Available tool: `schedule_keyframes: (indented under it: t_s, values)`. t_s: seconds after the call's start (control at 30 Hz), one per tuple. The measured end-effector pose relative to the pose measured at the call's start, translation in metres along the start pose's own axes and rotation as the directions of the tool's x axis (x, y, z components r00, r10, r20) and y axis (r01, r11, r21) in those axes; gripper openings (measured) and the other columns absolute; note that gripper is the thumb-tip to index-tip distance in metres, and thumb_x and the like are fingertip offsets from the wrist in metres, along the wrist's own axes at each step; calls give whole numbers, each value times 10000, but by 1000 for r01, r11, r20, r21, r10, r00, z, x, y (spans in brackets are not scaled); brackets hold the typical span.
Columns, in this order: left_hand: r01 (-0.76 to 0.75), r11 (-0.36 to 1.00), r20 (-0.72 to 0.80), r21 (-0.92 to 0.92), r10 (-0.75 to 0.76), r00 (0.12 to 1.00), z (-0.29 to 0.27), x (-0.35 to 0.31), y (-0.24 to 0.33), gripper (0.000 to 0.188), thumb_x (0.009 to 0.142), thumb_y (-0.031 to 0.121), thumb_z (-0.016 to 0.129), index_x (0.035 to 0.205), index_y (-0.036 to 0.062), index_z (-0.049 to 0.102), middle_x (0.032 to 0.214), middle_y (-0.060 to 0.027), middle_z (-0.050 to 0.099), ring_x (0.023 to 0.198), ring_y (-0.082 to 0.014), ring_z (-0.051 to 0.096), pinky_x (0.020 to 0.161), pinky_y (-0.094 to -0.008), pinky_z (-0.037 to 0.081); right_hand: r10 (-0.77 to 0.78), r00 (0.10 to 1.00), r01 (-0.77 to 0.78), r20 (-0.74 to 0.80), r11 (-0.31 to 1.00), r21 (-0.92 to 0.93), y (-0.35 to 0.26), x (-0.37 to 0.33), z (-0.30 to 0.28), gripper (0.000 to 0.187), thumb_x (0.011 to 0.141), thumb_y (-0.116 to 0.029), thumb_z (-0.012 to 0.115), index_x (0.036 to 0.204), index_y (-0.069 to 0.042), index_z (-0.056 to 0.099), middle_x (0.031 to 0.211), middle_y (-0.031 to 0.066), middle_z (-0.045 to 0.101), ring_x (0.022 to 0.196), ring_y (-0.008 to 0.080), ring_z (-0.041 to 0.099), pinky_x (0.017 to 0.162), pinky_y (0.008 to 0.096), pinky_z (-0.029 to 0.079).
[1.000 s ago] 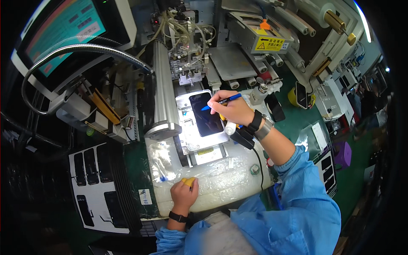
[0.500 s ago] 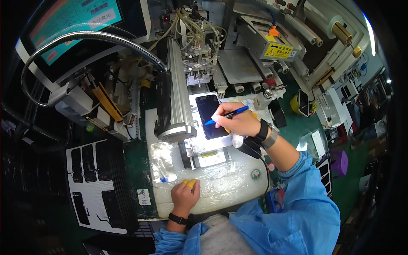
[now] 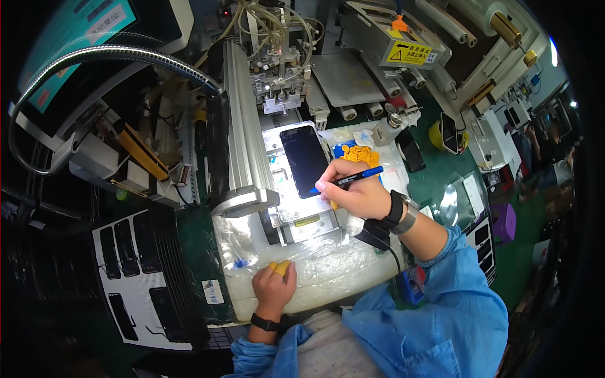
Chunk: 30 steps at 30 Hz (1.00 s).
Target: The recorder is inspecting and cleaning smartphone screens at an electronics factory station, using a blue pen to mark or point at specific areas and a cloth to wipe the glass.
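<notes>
My right hand [image 3: 362, 200] grips a blue-and-black marker pen [image 3: 362, 177], its tip at the lower right part of a dark-screened phone [image 3: 305, 157]. That phone lies in a bright metal fixture [image 3: 304, 210]; whether the tip touches the screen I cannot tell. Down on the plastic-covered pad [image 3: 328, 264], my left hand [image 3: 272, 293] rests with curled fingers, nothing visible in them. Yellow finger cots [image 3: 281, 268] cover some of its fingertips. Just beyond the right hand sits a pile of orange finger cots [image 3: 359, 155].
A metal arm [image 3: 242, 138] stands close left of the fixture. Behind are machine tubing [image 3: 271, 19] and a roller unit [image 3: 384, 44]. A clear bottle [image 3: 386, 131] and a dark phone [image 3: 411, 151] lie to the right. A foam tray of phones [image 3: 142, 277] stands at left.
The pen has moved down the phone screen toward its lower end, and the right hand with it. My left hand keeps its place. The view has shifted, showing more of the orange pile.
</notes>
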State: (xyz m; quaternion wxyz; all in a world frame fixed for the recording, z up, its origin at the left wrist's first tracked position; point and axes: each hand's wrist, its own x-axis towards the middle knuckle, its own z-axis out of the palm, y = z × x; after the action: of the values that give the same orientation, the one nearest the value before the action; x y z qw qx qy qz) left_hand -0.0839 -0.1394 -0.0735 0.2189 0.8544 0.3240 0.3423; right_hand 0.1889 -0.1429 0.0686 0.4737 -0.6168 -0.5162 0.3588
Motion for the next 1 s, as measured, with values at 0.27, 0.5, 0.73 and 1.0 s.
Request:
schedule_keyframes:
  t_s: [0.27, 0.5, 0.73, 1.0]
  values:
    - [-4, 1000, -24, -8, 4, 1000, 2, -2, -2, 66, 808, 123, 751, 813, 67, 716, 688, -68, 617, 537, -265, 575, 508, -368, 464, -8, 1000, 7, 13, 999, 45, 15, 7, 5, 156, 935, -148, 677, 872, -32, 594, 723, 16, 628, 664, 72, 600, 603, 261, 474]
    - [-11, 1000, -9, 1, 11, 1000, 1, -1, -2, 62, 803, 112, 753, 814, 64, 716, 676, -64, 608, 528, -255, 570, 497, -358, 456, -79, 995, 81, 64, 996, -27, 8, 8, 5, 148, 936, -122, 668, 856, -26, 589, 722, 18, 624, 671, 82, 603, 610, 262, 473]
    - [34, 999, 19, -16, -33, 999, 0, -2, 1, 58, 796, 94, 751, 831, 56, 725, 700, -88, 627, 564, -286, 589, 521, -380, 467, -30, 999, 29, 28, 999, 31, 10, 7, 5, 162, 926, -131, 686, 846, -24, 593, 723, 27, 627, 659, 81, 596, 609, 259, 470]
    - [30, 999, 17, -14, -30, 999, -1, -2, 0, 60, 796, 92, 751, 836, 55, 725, 699, -93, 626, 568, -289, 589, 524, -381, 469, -2, 1000, 3, -6, 999, 34, 9, 3, 3, 173, 943, -161, 677, 860, -27, 605, 734, 4, 632, 663, 67, 595, 612, 248, 471]
